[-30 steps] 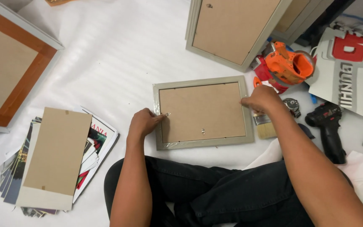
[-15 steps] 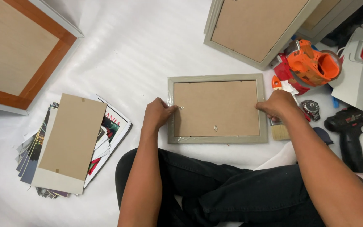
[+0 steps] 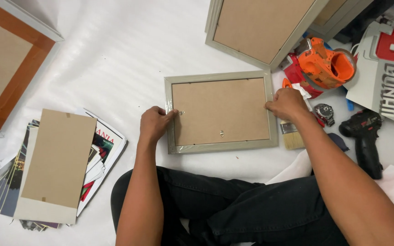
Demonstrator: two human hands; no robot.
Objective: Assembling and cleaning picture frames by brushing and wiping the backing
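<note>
A grey-green picture frame (image 3: 221,75) lies face down on the white sheet, its brown backing board up. My left hand (image 3: 155,123) rests on the frame's left edge, fingertips at a small metal clip there. My right hand (image 3: 287,103) presses on the right edge, fingers curled over the rim. Both hands touch the frame without lifting it. A small hanger tab sits low on the backing board (image 3: 221,111).
A stack of prints under a brown board (image 3: 55,164) lies at left. A large wood-edged frame (image 3: 3,82) is far left, another grey frame (image 3: 261,27) above. Orange tape dispenser (image 3: 327,64), paintbrush (image 3: 292,136), tape measure (image 3: 324,113), black drill (image 3: 365,136) crowd the right.
The view has shifted, so the frame sits further right and lower. My left hand's fingertips have moved onto the clip at the left edge; my right hand stays on the right edge.
</note>
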